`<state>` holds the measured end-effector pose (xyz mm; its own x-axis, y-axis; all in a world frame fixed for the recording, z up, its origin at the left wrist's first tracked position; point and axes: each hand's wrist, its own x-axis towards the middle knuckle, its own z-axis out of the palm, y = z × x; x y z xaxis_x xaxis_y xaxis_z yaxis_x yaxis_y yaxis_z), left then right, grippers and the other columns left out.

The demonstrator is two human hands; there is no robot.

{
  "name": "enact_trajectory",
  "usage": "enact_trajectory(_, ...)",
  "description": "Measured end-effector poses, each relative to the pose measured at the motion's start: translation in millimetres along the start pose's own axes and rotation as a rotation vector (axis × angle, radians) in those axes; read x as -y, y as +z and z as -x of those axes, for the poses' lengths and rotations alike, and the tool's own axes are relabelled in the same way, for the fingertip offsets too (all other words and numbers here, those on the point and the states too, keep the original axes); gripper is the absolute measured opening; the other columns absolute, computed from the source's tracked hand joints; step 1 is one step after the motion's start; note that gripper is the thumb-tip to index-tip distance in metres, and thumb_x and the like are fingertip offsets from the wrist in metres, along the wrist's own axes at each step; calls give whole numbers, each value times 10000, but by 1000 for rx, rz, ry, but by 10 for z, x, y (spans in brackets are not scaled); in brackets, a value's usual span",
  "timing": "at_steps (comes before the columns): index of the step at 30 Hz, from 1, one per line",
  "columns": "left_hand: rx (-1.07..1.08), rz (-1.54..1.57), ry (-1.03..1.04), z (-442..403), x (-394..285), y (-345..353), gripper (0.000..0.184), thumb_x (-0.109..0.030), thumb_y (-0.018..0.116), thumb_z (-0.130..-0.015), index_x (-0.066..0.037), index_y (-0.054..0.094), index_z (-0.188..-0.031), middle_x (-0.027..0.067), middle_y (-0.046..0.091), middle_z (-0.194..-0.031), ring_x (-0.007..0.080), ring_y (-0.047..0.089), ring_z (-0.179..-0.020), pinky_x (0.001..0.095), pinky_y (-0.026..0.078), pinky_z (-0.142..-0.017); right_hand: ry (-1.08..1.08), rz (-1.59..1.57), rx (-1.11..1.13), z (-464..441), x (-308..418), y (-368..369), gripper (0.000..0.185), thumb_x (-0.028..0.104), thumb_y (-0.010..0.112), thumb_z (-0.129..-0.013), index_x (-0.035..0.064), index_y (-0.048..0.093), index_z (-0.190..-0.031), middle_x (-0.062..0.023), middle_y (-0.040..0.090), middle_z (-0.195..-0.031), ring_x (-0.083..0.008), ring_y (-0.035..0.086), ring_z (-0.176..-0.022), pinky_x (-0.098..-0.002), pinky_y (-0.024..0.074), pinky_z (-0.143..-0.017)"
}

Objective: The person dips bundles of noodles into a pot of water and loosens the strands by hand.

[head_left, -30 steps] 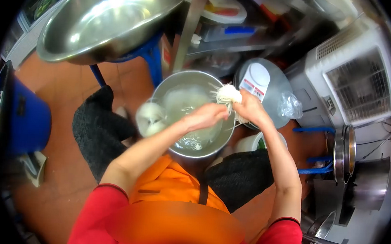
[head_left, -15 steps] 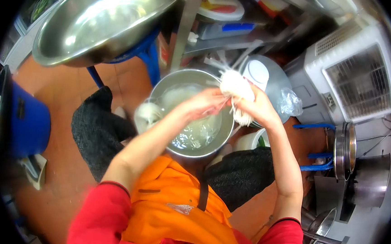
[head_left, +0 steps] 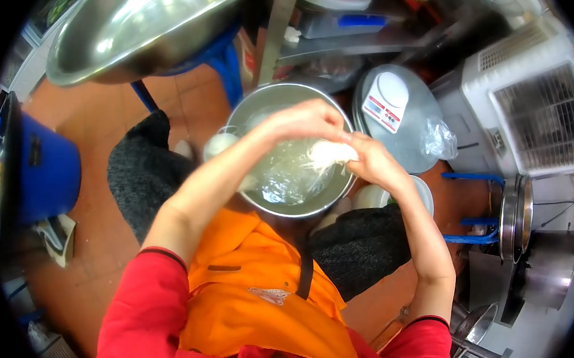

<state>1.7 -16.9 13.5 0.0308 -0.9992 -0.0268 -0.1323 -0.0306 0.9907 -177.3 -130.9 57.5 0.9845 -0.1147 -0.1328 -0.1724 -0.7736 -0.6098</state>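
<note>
Head | right hand (head_left: 371,159): we're holding white strands (head_left: 328,154) | left hand (head_left: 314,120): grip unclear | slackening risks spills into pot (head_left: 331,194) below

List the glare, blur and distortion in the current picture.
Head view: strong glare on the steel basin and bright glints on the water in the steel pot; head view: the white strands at the right hand look nearly washed out; head view: fisheye distortion, black corners, and a soft, dim background above the shelf.
</note>
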Motion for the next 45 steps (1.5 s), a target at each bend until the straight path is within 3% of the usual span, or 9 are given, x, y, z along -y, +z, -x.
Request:
enact_trajectory(3,-26,410,24,-41,62,67,137,-177,703,-819,-44,678,-842,-25,634,-740,39,558,-660,193,440,-600,-140,-123,-54,3,16,-123,420,29,606,-710,38,573,-1129,-165,598,-1055,-341,593,-966,-375,470,-856)
enact_trajectory(8,-197,783,-90,-108,394,379,226,-244,639,-888,-62,655,-1020,-10,647,-839,35,485,-594,172,372,-516,169,-361,-201,-95,7,-309,411,123,638,-774,-16,494,-1132,-175,632,-986,-245,633,-898,-326,489,-796)
enact_trajectory(16,-59,-299,-29,-84,-66,170,284,-333,547,-891,-81,678,-902,63,626,-756,118,572,-744,282,456,-679,137,494,-113,-173,-252,81,407,67,678,-708,-21,532,-1078,-255,566,-1042,-363,608,-932,-389,503,-811)
enact_trajectory(21,-59,224,-41,-212,78,-161,222,-266,637,-867,-61,701,-922,27,670,-883,79,586,-844,259,469,-741,41,-382,-131,-35,-151,-323,440,79,653,-716,18,577,-1145,-56,624,-1031,-168,602,-929,-287,486,-818)
enact_trajectory(24,-104,120,22,-195,34,108,265,-320,584,-904,-85,695,-957,4,654,-912,88,563,-800,269,466,-701,57,-754,-360,-149,-122,-413,431,125,645,-766,-6,520,-1158,-110,647,-1001,-184,625,-909,-310,489,-801)
enact_trajectory(29,-53,-284,-80,-170,-12,38,288,-326,568,-864,-79,713,-895,54,627,-732,133,548,-661,281,442,-614,129,295,-287,-180,-214,-112,279,120,615,-767,8,539,-1011,-226,610,-919,-394,600,-899,-459,469,-769)
enact_trajectory(39,45,-77,-1,-164,1,163,233,-277,620,-874,-67,706,-928,-9,608,-707,78,509,-633,252,433,-596,224,643,-179,-225,-316,-66,163,163,592,-777,61,577,-904,-161,628,-868,-342,636,-815,-453,509,-679)
enact_trajectory(43,-7,-167,182,-326,209,-156,195,-238,634,-863,-67,705,-924,13,678,-822,81,590,-770,249,474,-683,-130,235,-99,-146,-545,41,286,90,652,-733,84,650,-1019,-141,629,-978,-318,609,-910,-386,491,-815)
enact_trajectory(45,10,15,55,-359,236,-207,194,-233,646,-855,-68,708,-936,27,690,-881,88,606,-824,264,482,-744,13,-222,-94,-106,-314,-150,419,117,717,-710,69,595,-1108,-105,617,-1035,-246,617,-923,-337,480,-846)
